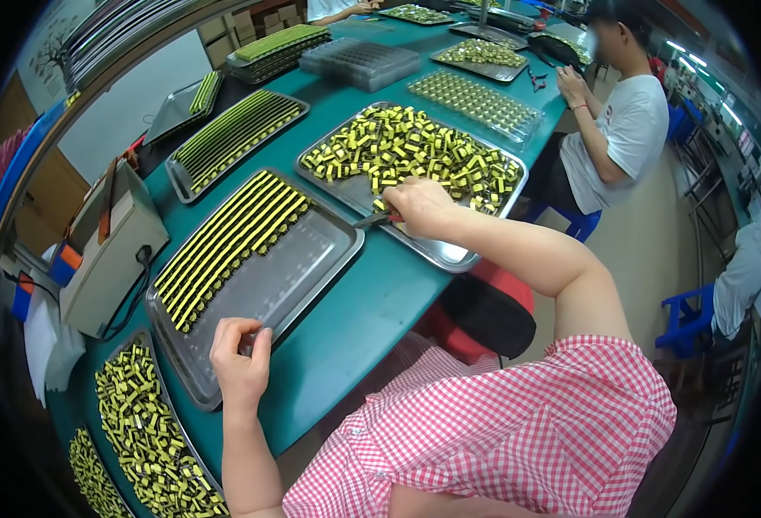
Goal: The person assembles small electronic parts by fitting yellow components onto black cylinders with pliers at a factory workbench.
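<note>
The left hand pinches the near rim of the row tray, fingers closed on it. The right hand grips tweezers over the loose parts, far right; pick singly, tray steadied.

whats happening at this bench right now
A person in a red checked shirt is working with small yellow-and-black parts on metal trays. The right hand holds a slim tool, probably tweezers, at the tray of loose parts. The left hand grips the near rim of a second tray, where parts sit in neat rows filling its far half. Another person sits further along the green table.
</note>
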### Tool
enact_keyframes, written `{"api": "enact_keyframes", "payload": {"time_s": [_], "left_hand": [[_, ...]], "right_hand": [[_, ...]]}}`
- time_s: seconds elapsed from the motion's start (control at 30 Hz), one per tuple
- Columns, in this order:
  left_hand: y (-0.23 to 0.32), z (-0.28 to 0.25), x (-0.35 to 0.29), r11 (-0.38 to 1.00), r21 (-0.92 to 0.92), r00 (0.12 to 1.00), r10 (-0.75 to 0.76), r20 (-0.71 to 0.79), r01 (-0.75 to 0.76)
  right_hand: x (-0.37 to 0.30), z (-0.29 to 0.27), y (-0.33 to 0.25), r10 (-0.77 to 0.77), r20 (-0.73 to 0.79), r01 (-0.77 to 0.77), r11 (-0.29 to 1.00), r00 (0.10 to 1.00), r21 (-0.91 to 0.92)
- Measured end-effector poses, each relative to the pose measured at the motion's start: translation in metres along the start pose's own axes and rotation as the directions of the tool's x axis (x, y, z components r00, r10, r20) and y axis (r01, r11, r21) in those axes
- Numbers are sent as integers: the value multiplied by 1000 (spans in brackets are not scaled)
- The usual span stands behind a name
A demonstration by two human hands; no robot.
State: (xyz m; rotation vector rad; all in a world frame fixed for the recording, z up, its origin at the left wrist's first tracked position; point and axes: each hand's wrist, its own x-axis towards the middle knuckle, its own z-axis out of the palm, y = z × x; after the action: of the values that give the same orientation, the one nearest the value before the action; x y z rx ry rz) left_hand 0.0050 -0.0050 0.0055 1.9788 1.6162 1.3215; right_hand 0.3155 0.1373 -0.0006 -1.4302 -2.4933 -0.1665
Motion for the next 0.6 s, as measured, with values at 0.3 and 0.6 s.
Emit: {"api": "enact_keyframes", "payload": {"time_s": [0.3, 0.6], "left_hand": [[3, 5, -3, 973, -178, 989, -142, 29, 145], [-17, -12, 4, 383, -770, 850, -360, 385, 511]], "right_hand": [[8, -34, -29, -2, -238, 56, 973, 971, 223], [41, -15, -164, -469, -513, 686, 603, 718, 408]]}}
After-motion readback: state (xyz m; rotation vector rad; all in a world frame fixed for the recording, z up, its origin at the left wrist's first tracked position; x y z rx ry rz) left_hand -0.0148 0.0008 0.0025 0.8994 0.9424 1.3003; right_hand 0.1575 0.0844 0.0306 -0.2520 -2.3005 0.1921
